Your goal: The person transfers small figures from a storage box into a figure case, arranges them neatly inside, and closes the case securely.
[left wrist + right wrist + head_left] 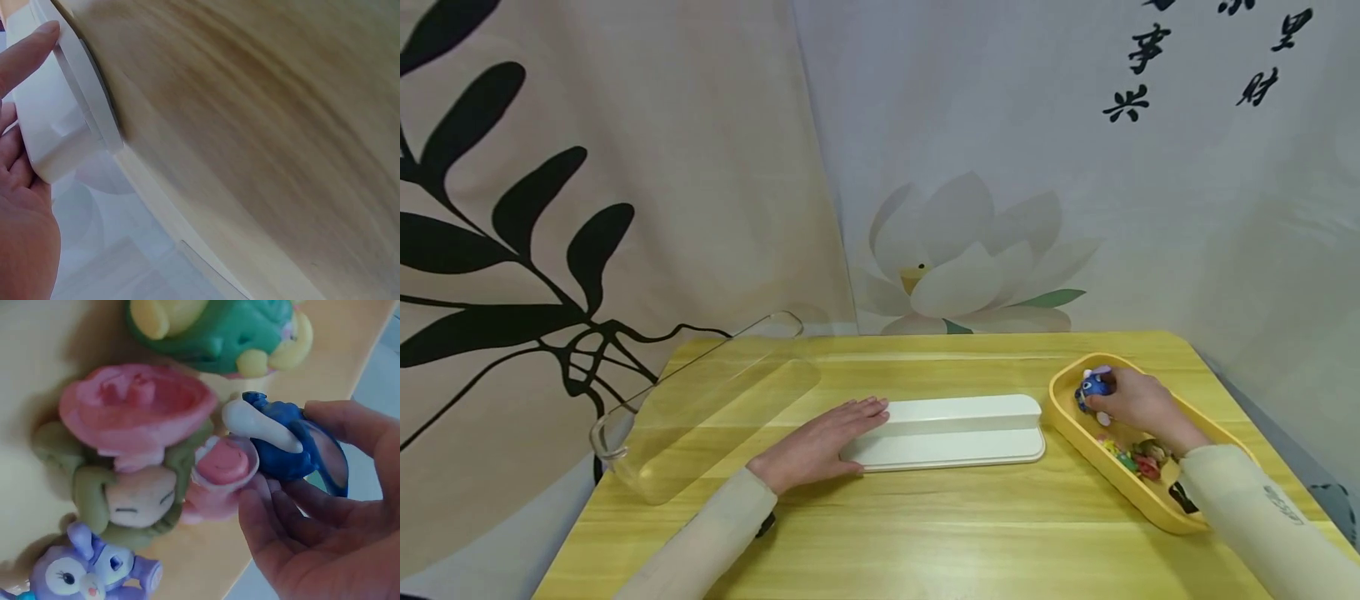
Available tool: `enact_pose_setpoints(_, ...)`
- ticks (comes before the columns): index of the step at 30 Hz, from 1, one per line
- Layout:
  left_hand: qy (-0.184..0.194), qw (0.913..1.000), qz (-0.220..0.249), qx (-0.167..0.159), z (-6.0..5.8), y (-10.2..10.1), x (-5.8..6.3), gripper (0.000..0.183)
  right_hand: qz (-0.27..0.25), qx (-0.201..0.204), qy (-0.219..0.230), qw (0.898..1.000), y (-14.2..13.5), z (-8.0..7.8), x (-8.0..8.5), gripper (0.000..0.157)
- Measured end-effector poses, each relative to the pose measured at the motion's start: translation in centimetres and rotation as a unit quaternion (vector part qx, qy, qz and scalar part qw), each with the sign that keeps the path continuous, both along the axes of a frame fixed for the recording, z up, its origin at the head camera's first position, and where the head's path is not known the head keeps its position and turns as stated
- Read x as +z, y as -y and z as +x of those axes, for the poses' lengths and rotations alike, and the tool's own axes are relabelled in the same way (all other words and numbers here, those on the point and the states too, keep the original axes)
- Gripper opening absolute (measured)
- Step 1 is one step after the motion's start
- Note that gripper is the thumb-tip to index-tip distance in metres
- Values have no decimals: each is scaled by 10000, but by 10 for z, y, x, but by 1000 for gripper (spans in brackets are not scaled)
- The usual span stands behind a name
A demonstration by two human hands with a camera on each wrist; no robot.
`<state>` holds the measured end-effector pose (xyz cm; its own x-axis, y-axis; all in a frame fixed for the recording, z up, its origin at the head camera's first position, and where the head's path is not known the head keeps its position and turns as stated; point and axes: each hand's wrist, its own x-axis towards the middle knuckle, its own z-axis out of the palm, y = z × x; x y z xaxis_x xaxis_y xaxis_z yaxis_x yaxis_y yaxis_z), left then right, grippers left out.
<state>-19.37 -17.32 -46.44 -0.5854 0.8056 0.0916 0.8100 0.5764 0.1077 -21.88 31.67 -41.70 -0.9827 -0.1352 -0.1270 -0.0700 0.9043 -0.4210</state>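
A white two-step display base (958, 429) lies lengthwise across the middle of the table. At its left end, my left hand (823, 442) holds it, the thumb on the front edge and the fingers along the back side, as the left wrist view shows. Over the far end of a yellow tray (1138, 508), my right hand (1138, 408) grips a blue long-eared toy figure (284, 447) between thumb and fingers. Other figures lie in the tray: one with olive hair and a pink hat (137, 415), a purple rabbit (87, 569), and a green-and-yellow one (212, 331).
A clear plastic cover (715, 417) stands tilted on the left of the wooden table (940, 533), overhanging its left edge. Behind the table hangs a cloth backdrop (970, 125) with a lotus and black lettering. The tray sits near the table's right edge.
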Motion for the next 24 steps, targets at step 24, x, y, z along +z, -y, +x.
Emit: enact_pose_setpoints(24,58,10000,60,-16,1,-1,1,88,-949,-279,-196,9949,-14,32,37,70)
